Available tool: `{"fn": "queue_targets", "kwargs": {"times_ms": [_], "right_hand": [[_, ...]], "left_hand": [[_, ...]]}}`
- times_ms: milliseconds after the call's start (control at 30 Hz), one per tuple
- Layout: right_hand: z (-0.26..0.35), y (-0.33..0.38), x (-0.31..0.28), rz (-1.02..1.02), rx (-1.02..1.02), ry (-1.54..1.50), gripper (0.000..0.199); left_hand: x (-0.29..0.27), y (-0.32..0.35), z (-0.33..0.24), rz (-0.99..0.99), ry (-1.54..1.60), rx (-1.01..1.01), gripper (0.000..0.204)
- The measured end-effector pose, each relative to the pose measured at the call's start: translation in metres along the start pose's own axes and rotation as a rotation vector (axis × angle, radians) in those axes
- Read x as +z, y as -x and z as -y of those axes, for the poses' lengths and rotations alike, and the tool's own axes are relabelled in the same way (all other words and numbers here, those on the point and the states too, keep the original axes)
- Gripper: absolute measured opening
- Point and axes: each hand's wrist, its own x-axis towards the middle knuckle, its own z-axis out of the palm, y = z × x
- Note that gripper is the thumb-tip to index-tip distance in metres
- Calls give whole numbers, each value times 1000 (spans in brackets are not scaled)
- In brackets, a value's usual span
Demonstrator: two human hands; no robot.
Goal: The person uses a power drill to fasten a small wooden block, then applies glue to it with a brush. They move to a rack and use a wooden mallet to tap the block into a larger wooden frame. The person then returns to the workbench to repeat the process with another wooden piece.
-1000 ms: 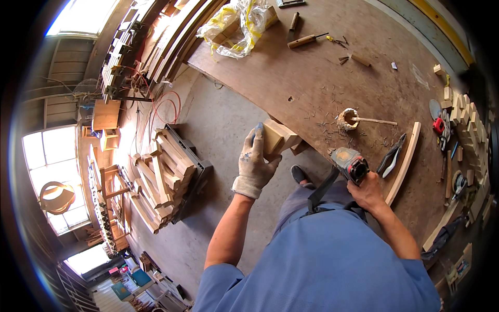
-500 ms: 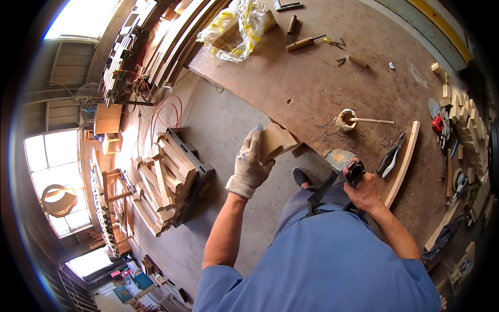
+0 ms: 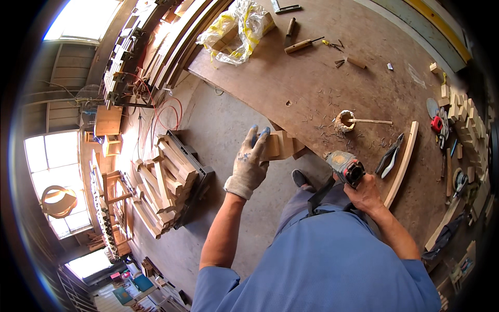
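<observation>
Left hand (image 3: 248, 166) gloved, extended, fingers (image 3: 261, 139) parted; right hand (image 3: 365, 193) bare, curled.

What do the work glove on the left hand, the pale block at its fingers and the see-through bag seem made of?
Work glove: probably matte knitted fabric, given its ribbed-looking cuff. Pale block: likely bare wood, light tan without gloss. See-through bag: thin, shiny plastic, crinkled with bright highlights.

Pale wooden block (image 3: 281, 145) — at left hand (image 3: 249, 164); grey-red power tool (image 3: 343, 163) — in right hand (image 3: 365, 194).
</observation>
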Motion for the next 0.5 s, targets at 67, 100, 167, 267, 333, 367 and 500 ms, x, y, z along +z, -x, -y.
{"fn": "queue_targets", "kwargs": {"times_ms": [67, 100, 167, 267, 333, 367, 500], "right_hand": [[2, -1, -2, 29, 15, 28, 18], [3, -1, -3, 43, 24, 43, 18], [8, -3, -5, 45, 42, 24, 19], [11, -5, -5, 49, 42, 5, 19], [13, -7, -5, 44, 29, 0, 19], [15, -7, -4, 38, 20, -1, 19], [17, -8, -3, 34, 13, 10, 20]], "left_hand": [[2, 4, -5, -56, 16, -22, 94], [4, 5, -8, -83, 25, -32, 96], [7, 8, -17, -189, -2, -75, 96], [19, 6, -29, -305, 33, -210, 97], [23, 4, -33, -315, 69, -282, 93], [23, 2, -34, -295, 79, -298, 90], [7, -5, -19, -175, -11, -30, 77]]}}
